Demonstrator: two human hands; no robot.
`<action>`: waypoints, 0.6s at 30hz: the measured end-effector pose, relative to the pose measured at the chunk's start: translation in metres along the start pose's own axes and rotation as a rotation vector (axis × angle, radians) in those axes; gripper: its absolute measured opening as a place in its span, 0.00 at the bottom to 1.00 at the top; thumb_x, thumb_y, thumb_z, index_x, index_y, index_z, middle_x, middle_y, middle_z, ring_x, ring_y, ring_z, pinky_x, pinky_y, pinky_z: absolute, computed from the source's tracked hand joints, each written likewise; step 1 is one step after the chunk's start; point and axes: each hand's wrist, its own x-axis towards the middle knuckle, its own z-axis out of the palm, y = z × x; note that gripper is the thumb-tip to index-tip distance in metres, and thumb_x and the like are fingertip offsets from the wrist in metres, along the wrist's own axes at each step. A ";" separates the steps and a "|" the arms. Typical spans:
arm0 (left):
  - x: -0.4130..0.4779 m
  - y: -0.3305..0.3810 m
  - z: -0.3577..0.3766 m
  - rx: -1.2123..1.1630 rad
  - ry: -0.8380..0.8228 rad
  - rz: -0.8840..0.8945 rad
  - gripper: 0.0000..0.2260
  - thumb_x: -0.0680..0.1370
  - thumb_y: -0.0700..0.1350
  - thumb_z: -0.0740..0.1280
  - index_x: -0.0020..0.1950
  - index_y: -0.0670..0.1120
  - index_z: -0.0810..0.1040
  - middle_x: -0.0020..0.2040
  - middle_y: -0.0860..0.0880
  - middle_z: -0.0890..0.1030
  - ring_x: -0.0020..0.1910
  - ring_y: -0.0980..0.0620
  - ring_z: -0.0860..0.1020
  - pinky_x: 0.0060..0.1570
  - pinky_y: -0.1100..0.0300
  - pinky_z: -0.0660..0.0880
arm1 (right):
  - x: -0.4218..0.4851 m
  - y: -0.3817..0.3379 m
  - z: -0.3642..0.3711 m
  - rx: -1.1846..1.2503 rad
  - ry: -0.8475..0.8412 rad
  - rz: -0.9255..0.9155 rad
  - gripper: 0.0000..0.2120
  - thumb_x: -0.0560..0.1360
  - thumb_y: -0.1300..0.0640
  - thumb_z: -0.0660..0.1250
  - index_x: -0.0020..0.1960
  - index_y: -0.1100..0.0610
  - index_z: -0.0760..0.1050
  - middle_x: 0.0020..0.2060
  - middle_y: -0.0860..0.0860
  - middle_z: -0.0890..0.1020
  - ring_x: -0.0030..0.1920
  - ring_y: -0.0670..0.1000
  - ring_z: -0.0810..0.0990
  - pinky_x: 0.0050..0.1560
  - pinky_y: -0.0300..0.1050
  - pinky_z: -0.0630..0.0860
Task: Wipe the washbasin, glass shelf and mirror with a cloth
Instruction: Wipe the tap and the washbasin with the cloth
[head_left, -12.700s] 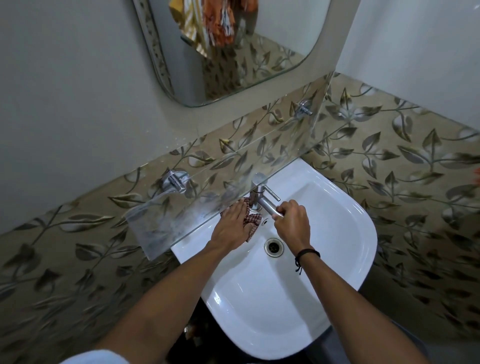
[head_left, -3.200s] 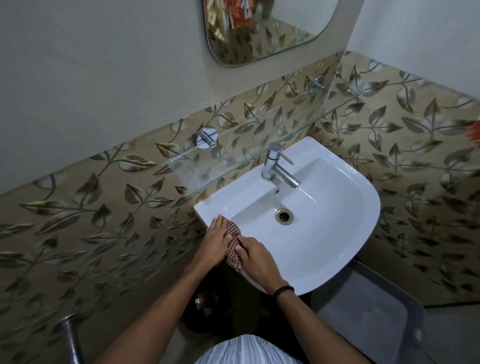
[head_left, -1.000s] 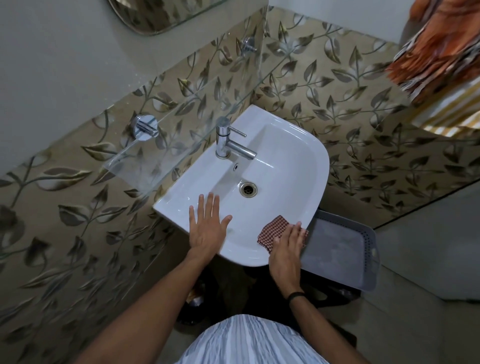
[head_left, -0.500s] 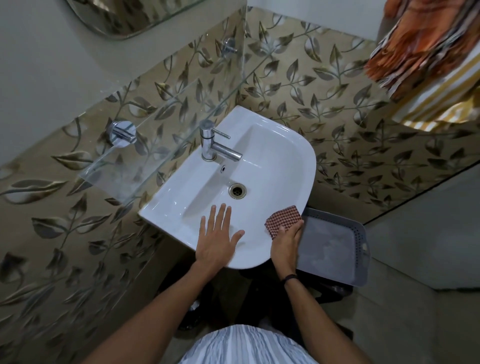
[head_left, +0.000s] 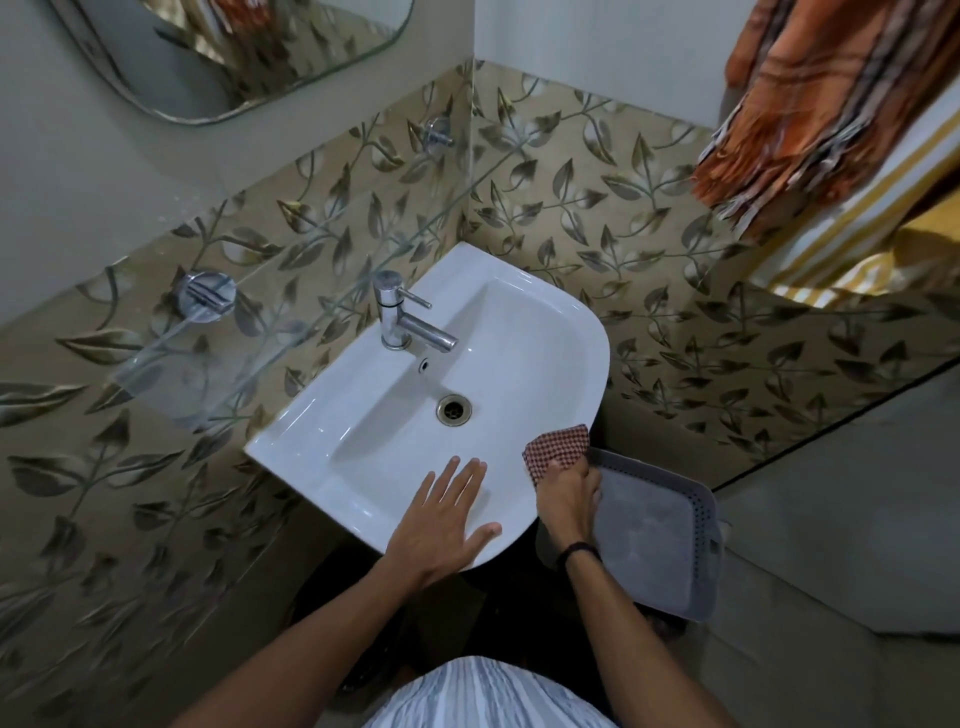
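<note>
The white washbasin (head_left: 524, 332) hangs on the leaf-patterned tiled wall, with a chrome tap (head_left: 400, 318) at its back and a drain (head_left: 453, 409) in the bowl. My left hand (head_left: 441, 525) lies flat with spread fingers on the basin's front rim. My right hand (head_left: 567, 493) holds a red checked cloth (head_left: 558, 449) against the outer right edge of the rim. The glass shelf (head_left: 218, 358) runs along the wall to the left of the tap. The mirror (head_left: 234, 57) shows at the top left.
A grey perforated plastic basket (head_left: 670, 540) stands on the floor right below the basin's right side. Orange and yellow striped cloths (head_left: 831, 114) hang at the top right. Chrome shelf brackets (head_left: 207, 296) stick out from the tiles.
My right hand has slid the cloth further round the basin's right rim, away from me. My left hand stays flat on the front rim. The view has shifted slightly.
</note>
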 end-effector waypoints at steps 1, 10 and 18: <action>0.000 0.001 0.000 -0.008 -0.001 -0.004 0.37 0.81 0.70 0.46 0.82 0.52 0.39 0.81 0.57 0.38 0.78 0.57 0.32 0.78 0.51 0.38 | -0.002 0.003 0.000 -0.048 0.006 -0.023 0.24 0.84 0.52 0.57 0.75 0.64 0.61 0.70 0.64 0.66 0.71 0.65 0.65 0.69 0.56 0.64; 0.011 0.016 -0.003 -0.027 -0.049 0.007 0.38 0.80 0.72 0.47 0.82 0.52 0.38 0.81 0.57 0.39 0.79 0.57 0.34 0.79 0.52 0.39 | 0.074 -0.023 -0.022 -0.024 -0.019 0.005 0.22 0.84 0.50 0.55 0.69 0.67 0.68 0.67 0.65 0.68 0.65 0.67 0.71 0.68 0.57 0.67; 0.012 0.024 0.004 -0.093 -0.023 -0.034 0.36 0.81 0.70 0.46 0.82 0.52 0.39 0.82 0.58 0.41 0.79 0.60 0.34 0.80 0.53 0.43 | 0.043 0.000 -0.011 -0.076 -0.048 -0.022 0.23 0.84 0.48 0.55 0.70 0.65 0.68 0.66 0.63 0.69 0.64 0.65 0.73 0.62 0.55 0.72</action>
